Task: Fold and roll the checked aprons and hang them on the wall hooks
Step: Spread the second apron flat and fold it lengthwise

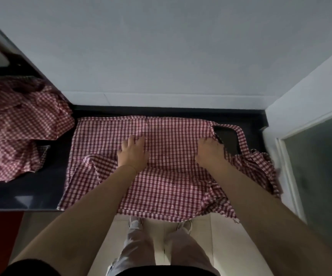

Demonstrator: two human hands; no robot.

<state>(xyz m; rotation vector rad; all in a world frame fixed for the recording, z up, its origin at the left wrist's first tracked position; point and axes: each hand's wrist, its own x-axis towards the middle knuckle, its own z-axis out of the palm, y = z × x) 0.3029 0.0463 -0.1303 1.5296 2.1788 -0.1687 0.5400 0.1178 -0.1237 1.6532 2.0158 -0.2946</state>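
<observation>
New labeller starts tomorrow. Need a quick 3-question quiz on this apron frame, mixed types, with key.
1. True or false: both hands lie flat on the spread apron.
2. Where is the crumpled apron pile?
A. On the floor
B. On the counter, to the person's left
C. On a wall hook
3. Fill in: the spread apron's near edge hangs over the counter's ______ edge.

Key:
1. True. The left hand and right hand press on it with fingers straight.
2. B
3. front
</observation>
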